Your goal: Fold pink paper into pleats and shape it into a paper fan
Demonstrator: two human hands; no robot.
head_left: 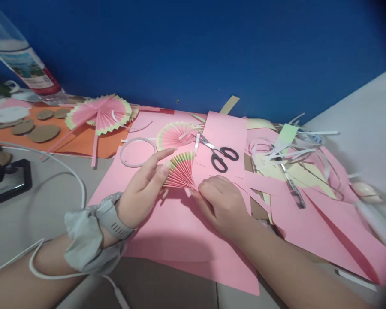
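A small pleated paper fan [182, 171], pink with a green and yellow edge, is held between my two hands over pink paper sheets [176, 223]. My left hand [144, 184] grips its left side, thumb on the pleats. At the fan's narrow end, my right hand [220, 199] is closed in a pinch. Just beyond the held fan lies another pleated fan [172, 135], spread out flat. Scissors [217, 151] with black handles rest on the pink paper above my right hand.
Larger fans [99, 113] and cardboard discs [44, 133] lie on orange paper at the left, near a bottle [28, 64] and a phone [9, 182]. Paper strips [286, 150] and a pen [291, 184] are on the right. A white cable [80, 180] loops by my left wrist.
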